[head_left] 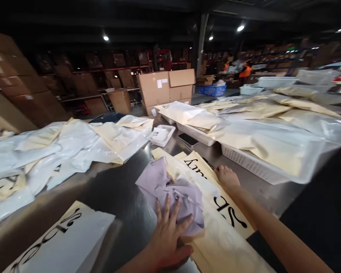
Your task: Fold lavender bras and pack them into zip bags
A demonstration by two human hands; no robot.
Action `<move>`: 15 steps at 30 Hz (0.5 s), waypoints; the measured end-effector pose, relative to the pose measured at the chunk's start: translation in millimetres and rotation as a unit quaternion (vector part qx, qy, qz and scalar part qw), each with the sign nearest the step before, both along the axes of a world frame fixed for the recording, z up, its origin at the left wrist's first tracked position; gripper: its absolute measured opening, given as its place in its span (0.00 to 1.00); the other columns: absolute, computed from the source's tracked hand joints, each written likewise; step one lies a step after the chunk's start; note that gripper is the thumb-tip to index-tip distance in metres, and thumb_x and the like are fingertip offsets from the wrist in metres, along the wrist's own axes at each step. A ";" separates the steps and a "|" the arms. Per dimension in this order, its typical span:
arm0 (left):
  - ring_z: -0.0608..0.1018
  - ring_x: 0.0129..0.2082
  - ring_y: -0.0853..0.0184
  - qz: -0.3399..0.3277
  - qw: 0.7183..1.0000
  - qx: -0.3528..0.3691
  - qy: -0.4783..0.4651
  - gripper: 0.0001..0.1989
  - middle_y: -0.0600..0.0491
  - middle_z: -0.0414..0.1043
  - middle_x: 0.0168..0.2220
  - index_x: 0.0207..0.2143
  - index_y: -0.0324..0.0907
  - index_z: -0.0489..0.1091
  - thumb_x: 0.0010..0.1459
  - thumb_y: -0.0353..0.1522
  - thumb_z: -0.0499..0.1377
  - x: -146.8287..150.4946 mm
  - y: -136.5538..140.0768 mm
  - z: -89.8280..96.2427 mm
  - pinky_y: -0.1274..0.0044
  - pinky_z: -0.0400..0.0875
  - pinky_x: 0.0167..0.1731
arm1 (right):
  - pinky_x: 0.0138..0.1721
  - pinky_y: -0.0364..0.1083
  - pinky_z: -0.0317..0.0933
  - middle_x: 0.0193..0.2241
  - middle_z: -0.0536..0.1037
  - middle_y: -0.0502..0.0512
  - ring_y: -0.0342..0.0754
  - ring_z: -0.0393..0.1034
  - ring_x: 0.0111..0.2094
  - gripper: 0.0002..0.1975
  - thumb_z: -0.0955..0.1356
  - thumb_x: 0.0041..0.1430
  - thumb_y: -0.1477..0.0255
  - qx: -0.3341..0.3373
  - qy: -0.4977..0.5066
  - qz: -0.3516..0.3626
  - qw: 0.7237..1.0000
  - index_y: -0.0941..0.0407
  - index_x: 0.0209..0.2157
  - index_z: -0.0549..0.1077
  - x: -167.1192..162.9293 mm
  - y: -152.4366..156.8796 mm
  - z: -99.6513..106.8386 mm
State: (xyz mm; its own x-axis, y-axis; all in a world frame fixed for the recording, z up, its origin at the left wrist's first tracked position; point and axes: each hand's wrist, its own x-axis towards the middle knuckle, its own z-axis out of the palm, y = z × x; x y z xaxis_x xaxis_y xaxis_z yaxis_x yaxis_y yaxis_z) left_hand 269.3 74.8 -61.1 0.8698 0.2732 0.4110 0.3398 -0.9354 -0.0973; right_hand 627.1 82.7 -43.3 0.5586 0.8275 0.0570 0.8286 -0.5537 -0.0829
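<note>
A crumpled lilac cloth (184,197) lies on cream plastic mailing bags with black lettering. My left hand (169,231) rests on its near side, fingers spread and open. Farther out and to the right, my right hand (227,176) is at the edge of a lettered cream bag (235,218), its fingers curled in. A small dark object (208,163) shows just beside those fingertips; whether the hand grips it or the bag edge is hidden. A translucent bag (216,223) lies between my two hands, partly over the lettered one.
Filled bags are heaped on the left (74,140) and over white baskets (244,161) on the right. A phone (188,139) and a small white tray (162,135) lie ahead. Another bag (65,239) lies near left. Cartons (153,89) stand beyond the metal table (130,197).
</note>
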 end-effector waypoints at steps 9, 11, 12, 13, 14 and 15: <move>0.47 0.67 0.32 0.067 0.996 0.007 -0.061 0.35 0.37 0.44 0.69 0.66 0.47 0.56 0.58 0.43 0.58 -42.8 8.4 -28.5 0.41 0.57 0.51 | 0.44 0.45 0.62 0.43 0.77 0.59 0.50 0.71 0.45 0.17 0.59 0.69 0.63 0.004 -0.031 0.166 0.986 0.53 0.45 0.76 -76.4 39.5 18.8; 0.49 0.67 0.32 0.079 0.994 0.002 -0.081 0.32 0.37 0.49 0.68 0.64 0.47 0.60 0.57 0.41 0.57 -45.6 14.2 -40.2 0.41 0.57 0.50 | 0.48 0.48 0.61 0.47 0.75 0.62 0.53 0.68 0.48 0.19 0.56 0.70 0.62 0.019 -0.073 0.127 0.989 0.53 0.48 0.74 -59.6 36.6 37.6; 0.49 0.66 0.33 0.082 0.993 -0.003 -0.085 0.31 0.37 0.51 0.67 0.63 0.47 0.62 0.56 0.41 0.58 -45.6 16.2 -44.8 0.41 0.57 0.50 | 0.50 0.52 0.59 0.50 0.74 0.65 0.56 0.66 0.51 0.20 0.55 0.70 0.65 0.027 -0.100 0.090 0.991 0.56 0.51 0.72 -45.0 30.4 47.6; 0.50 0.66 0.33 0.080 0.993 -0.005 -0.085 0.31 0.37 0.53 0.67 0.62 0.48 0.63 0.56 0.41 0.58 -45.0 17.5 -48.2 0.42 0.58 0.50 | 0.51 0.56 0.58 0.52 0.71 0.70 0.60 0.64 0.53 0.20 0.54 0.70 0.68 0.033 -0.126 0.049 0.990 0.59 0.54 0.70 -28.0 21.7 56.9; 0.50 0.66 0.33 0.075 0.993 -0.004 -0.086 0.30 0.37 0.54 0.66 0.61 0.48 0.65 0.55 0.41 0.58 -44.1 18.0 -50.3 0.42 0.58 0.50 | 0.51 0.59 0.57 0.52 0.70 0.75 0.64 0.63 0.53 0.21 0.54 0.69 0.72 0.036 -0.149 0.005 0.988 0.64 0.55 0.68 -10.0 11.6 64.7; 0.51 0.66 0.33 0.071 0.994 0.000 -0.087 0.30 0.37 0.55 0.66 0.60 0.48 0.65 0.55 0.42 0.58 -42.8 18.2 -51.5 0.42 0.58 0.49 | 0.51 0.61 0.56 0.52 0.69 0.78 0.66 0.62 0.53 0.21 0.53 0.68 0.76 0.035 -0.168 -0.029 0.985 0.67 0.56 0.66 7.7 1.4 70.7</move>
State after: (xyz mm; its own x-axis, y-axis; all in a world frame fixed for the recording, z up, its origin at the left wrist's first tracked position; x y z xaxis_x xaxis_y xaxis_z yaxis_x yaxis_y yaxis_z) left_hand 226.5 92.9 -112.6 0.7380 0.3885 0.5518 0.4804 -0.8767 -0.0253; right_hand 634.8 84.1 27.5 0.5448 0.7824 0.3018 0.7832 -0.6033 0.1504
